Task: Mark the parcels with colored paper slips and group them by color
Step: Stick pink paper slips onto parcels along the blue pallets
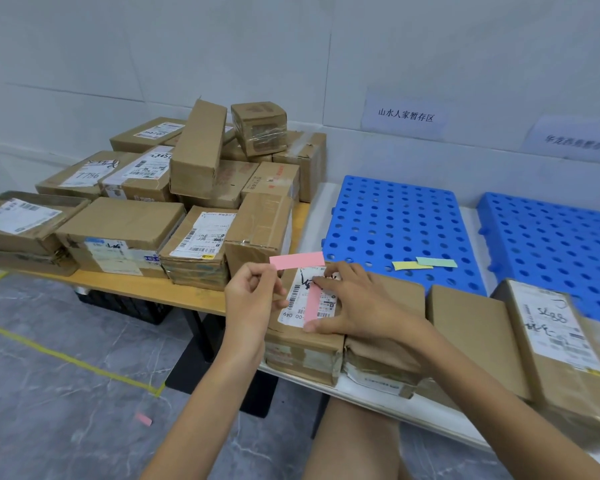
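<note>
A cardboard parcel (pixel 302 344) with a white shipping label lies at the white table's near edge. A pink paper slip (pixel 313 303) lies lengthwise on that label. My right hand (pixel 357 303) rests on the parcel, its fingertips pressing the slip's upper end and the thumb lying below it. My left hand (pixel 253 296) pinches a second pink slip (pixel 297 260) by its left end, holding it level just above the parcel's far edge. A yellow slip (pixel 411 265) and a green slip (pixel 436 262) lie on the nearer blue pallet (pixel 395 220).
A heap of cardboard parcels (pixel 160 202) covers the wooden table (pixel 160 289) at the left. More parcels (pixel 555 337) lie to the right of my hands. A second blue pallet (pixel 561 237) sits far right. A pink slip (pixel 143 419) lies on the floor.
</note>
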### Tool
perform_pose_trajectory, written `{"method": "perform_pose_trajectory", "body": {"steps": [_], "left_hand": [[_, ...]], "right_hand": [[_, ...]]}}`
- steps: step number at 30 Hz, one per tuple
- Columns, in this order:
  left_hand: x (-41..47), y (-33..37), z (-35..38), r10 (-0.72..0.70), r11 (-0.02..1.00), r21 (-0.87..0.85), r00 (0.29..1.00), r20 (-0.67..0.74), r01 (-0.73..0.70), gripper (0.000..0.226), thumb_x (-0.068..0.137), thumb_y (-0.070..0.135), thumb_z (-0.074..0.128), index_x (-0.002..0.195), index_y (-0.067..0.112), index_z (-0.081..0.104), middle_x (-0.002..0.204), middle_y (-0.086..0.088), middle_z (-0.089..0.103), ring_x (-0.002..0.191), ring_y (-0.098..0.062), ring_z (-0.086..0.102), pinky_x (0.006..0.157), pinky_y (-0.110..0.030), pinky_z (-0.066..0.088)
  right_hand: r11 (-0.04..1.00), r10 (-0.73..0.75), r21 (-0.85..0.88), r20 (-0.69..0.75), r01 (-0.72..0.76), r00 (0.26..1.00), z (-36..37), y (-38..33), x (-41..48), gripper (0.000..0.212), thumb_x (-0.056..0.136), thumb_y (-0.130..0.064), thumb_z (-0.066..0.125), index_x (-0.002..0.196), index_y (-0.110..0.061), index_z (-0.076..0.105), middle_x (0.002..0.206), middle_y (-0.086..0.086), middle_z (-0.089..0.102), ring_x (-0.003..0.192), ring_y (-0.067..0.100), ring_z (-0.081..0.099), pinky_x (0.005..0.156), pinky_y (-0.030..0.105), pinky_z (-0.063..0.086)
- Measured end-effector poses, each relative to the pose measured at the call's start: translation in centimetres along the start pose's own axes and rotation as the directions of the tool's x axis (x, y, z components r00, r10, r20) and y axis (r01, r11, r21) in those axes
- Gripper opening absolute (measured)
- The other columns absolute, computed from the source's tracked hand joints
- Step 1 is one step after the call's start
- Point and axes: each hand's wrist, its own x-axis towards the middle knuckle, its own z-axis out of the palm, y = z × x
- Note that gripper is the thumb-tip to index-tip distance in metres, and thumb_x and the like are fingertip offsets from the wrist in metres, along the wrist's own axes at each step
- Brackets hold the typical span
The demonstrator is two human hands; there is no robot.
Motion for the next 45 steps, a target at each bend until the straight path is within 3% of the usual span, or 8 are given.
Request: {"method": "perform_pose_trajectory", "body": {"steps": [2, 4, 6, 8, 15, 27, 39, 45], "left_hand": [[-0.4, 0.2, 0.2, -0.008, 1.0, 0.003, 1.0, 0.023, 0.008, 0.016, 0.093, 0.005, 0.054, 0.079, 0.009, 0.061, 0.058, 0.002, 0.055, 0.056, -0.01, 0.051, 0.051, -0.019, 0.049], [-1.0, 0.5, 0.5, -0.006, 1.0, 0.007, 0.997, 0.071, 0.006, 0.013, 0.092, 0.007, 0.057, 0.082, 0.008, 0.065, 0.058, 0.005, 0.059, 0.057, -0.008, 0.053, 0.051, -0.017, 0.049], [-1.6, 0.8, 1.1, 0.012, 1.0, 0.009, 0.991, 0.13, -0.013, 0.01, 0.092, 0.011, 0.059, 0.087, 0.008, 0.068, 0.063, 0.005, 0.066, 0.057, -0.004, 0.055, 0.051, -0.017, 0.049], [-2.5, 1.2, 2.1, 0.021, 1.0, 0.01, 0.981, 0.195, -0.024, 0.009, 0.091, 0.012, 0.061, 0.088, 0.009, 0.07, 0.069, 0.003, 0.07, 0.057, -0.002, 0.056, 0.051, -0.017, 0.05], [-6.7, 2.7, 6.1, 0.031, 0.998, -0.055, 0.903, 0.429, -0.008, 0.011, 0.086, 0.01, 0.063, 0.085, 0.011, 0.073, 0.071, 0.0, 0.073, 0.061, -0.004, 0.057, 0.049, -0.018, 0.05], [-7.9, 3.3, 9.3, 0.224, 0.972, -0.023, 0.886, 0.406, -0.234, 0.01, 0.082, 0.008, 0.068, 0.076, 0.014, 0.074, 0.069, -0.006, 0.072, 0.066, -0.011, 0.066, 0.052, -0.025, 0.055], [-7.4, 2.6, 10.4, 0.297, 0.943, 0.015, 0.861, 0.413, -0.333, 0.007, 0.083, 0.003, 0.066, 0.079, 0.006, 0.07, 0.073, -0.006, 0.071, 0.076, -0.017, 0.069, 0.057, -0.034, 0.059], [-7.6, 2.9, 10.6, 0.246, 0.967, -0.041, 0.885, 0.395, -0.251, 0.018, 0.069, 0.024, 0.071, 0.078, 0.008, 0.071, 0.074, -0.006, 0.072, 0.076, -0.018, 0.07, 0.058, -0.03, 0.059]], "right_hand": [[0.984, 0.009, 0.179, -0.013, -0.006, 1.0, -0.3, 0.2, -0.7, 0.082, 0.074, -0.064, 0.064, 0.142, -0.026, 0.039, 0.139, -0.004, 0.037, 0.13, 0.015, 0.03, 0.108, 0.034, 0.027], [0.88, 0.143, 0.476, -0.27, 0.003, 0.952, -0.6, 0.3, -2.1, 0.051, 0.083, -0.046, 0.067, 0.128, -0.025, 0.054, 0.123, -0.006, 0.054, 0.119, 0.012, 0.046, 0.095, 0.024, 0.038], [0.852, 0.262, 0.509, -0.614, 0.119, 0.745, -1.5, 0.6, -4.0, 0.021, 0.086, -0.027, 0.067, 0.106, -0.022, 0.064, 0.102, -0.008, 0.062, 0.098, 0.011, 0.055, 0.084, 0.024, 0.043], [0.891, 0.192, 0.397, -0.768, 0.219, 0.611, -2.6, 0.9, -5.9, 0.009, 0.085, -0.016, 0.069, 0.092, -0.02, 0.065, 0.09, -0.007, 0.063, 0.087, 0.011, 0.056, 0.079, 0.026, 0.044], [0.868, 0.063, 0.363, -0.755, 0.337, 0.652, -5.2, 0.3, -10.0, 0.007, 0.081, -0.012, 0.073, 0.086, -0.014, 0.069, 0.084, -0.006, 0.063, 0.083, 0.005, 0.059, 0.077, 0.007, 0.039], [0.62, 0.236, 0.638, -0.706, 0.456, 0.668, -5.8, 2.6, -11.7, 0.006, 0.081, -0.014, 0.072, 0.084, -0.017, 0.068, 0.081, -0.006, 0.068, 0.083, 0.016, 0.067, 0.079, 0.022, 0.051], [0.662, 0.207, 0.646, -0.645, 0.38, 0.736, -5.9, 4.0, -11.0, 0.006, 0.086, -0.02, 0.064, 0.081, -0.022, 0.062, 0.085, -0.008, 0.059, 0.089, 0.016, 0.06, 0.082, 0.024, 0.048], [0.673, 0.18, 0.634, -0.64, 0.381, 0.747, -6.3, 3.3, -10.8, 0.008, 0.088, -0.014, 0.06, 0.081, -0.018, 0.059, 0.092, 0.002, 0.056, 0.088, 0.001, 0.054, 0.081, 0.004, 0.038]]}}
